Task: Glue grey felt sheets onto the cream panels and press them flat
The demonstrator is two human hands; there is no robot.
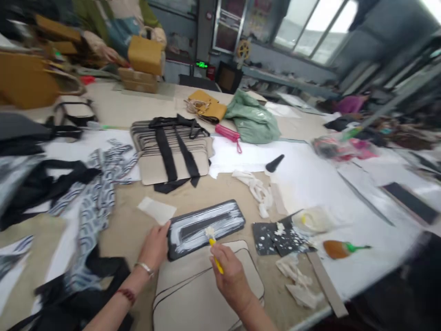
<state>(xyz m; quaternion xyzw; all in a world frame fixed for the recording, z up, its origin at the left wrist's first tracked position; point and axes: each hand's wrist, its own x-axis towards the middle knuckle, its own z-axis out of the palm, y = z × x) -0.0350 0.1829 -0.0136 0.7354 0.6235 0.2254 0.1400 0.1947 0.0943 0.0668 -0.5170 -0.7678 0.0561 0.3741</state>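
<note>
A dark rectangular panel (203, 228) with rounded corners lies tilted across the table, streaked with white glue around a bare dark middle. My left hand (155, 246) grips its left end, the fingertips partly hidden at the edge. In my right hand (230, 271) is a small brush (217, 262) with a yellow handle. Its whitish bristles touch the panel near the lower middle. Beneath my right hand and the panel's near edge lie several beige panels (193, 299) with dark edges, overlapping one another.
Glue-spotted black pieces (265, 239) lie right of the panel, beside a clear container (315, 219) and an orange bottle (336, 249). Further back are a strapped stack of beige panels (165, 165), a pink pouch (227, 133) and a green bag (255, 119). Another person (120, 23) handles a mustard bag (146, 53).
</note>
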